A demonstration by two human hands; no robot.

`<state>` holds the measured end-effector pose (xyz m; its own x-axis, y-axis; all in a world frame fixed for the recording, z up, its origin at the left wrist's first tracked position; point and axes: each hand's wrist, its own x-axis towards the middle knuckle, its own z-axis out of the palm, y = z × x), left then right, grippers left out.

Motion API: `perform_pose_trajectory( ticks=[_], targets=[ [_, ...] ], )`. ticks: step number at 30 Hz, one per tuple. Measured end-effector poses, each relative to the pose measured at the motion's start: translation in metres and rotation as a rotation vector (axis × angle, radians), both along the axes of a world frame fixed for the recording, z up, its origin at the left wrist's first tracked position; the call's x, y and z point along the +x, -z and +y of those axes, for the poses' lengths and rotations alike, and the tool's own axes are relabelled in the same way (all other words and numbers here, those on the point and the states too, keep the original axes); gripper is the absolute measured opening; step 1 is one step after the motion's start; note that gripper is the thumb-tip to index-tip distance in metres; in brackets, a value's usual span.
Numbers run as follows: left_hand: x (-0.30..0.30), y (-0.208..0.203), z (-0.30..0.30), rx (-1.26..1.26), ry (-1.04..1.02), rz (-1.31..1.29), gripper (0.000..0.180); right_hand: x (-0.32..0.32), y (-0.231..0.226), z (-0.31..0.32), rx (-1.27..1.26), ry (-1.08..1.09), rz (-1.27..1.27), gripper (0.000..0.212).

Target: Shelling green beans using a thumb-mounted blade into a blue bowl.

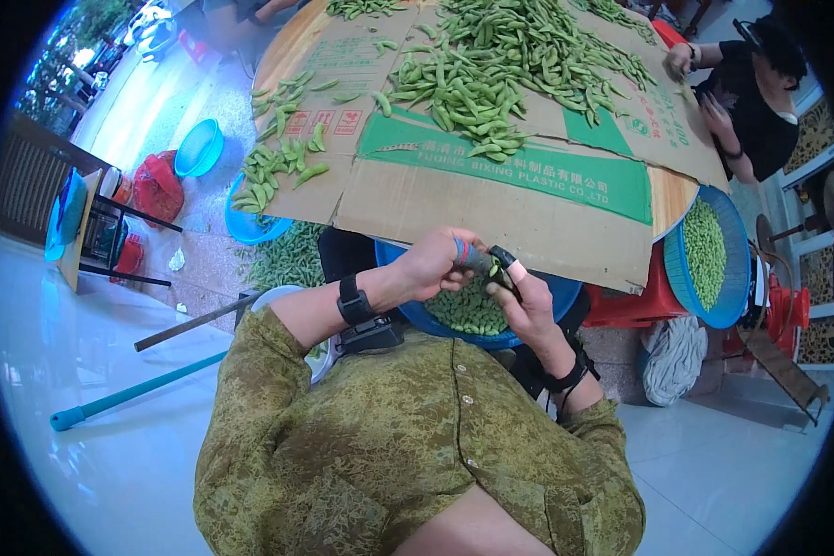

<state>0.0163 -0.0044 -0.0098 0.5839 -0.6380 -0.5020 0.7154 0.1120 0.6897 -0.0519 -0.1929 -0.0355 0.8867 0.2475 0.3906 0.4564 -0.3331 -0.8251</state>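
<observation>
Above the front edge of the cardboard, my left hand (431, 267) and my right hand (531, 304) meet with bent fingers, both closed. Between their fingertips is a small green soybean pod (494, 271), partly hidden. Grey and blue wrapping covers a finger of the left hand; black and pale coverings sit on right-hand fingers. Directly under the hands stands a blue basin (562, 295) with shelled green beans (468, 309) in it. Ahead, a big heap of whole soybean pods (519, 69) lies on cardboard (417, 211), with a smaller group of pods toward the left edge.
At the right, a person (755, 102) sits with hands at the cardboard's edge, near a blue basket (739, 289) of shelled beans. More pods or shells (285, 259) pile on the floor at left, by a blue-green pole (139, 391). A white sack (674, 360) lies at right.
</observation>
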Motion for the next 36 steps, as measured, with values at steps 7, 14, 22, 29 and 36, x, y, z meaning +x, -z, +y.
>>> perform_pose_trajectory(
  ticks=[7, 14, 22, 29, 36],
  targets=[
    [0.003, -0.009, 0.004, 0.089, 0.024, -0.104, 0.011, 0.008, -0.008, 0.005, 0.105, 0.105, 0.0, 0.025],
    [0.038, -0.031, 0.065, 0.96, 0.14, -1.442, 0.014, 0.007, -0.002, -0.008, -0.006, 0.112, -0.14, 0.016],
    [0.176, -0.022, 0.121, 1.152, 0.042, -1.866, 0.023, 0.022, -0.013, 0.003, 0.248, 0.17, 0.282, 0.017],
    [0.218, -0.003, 0.112, 1.36, 0.107, -1.841, 0.029, 0.019, -0.014, 0.003, 0.319, 0.129, 0.312, 0.018],
    [0.144, -0.021, 0.073, 0.845, -0.083, -1.423, 0.014, 0.018, -0.025, 0.009, 0.37, 0.069, 0.343, 0.028]
  ],
)
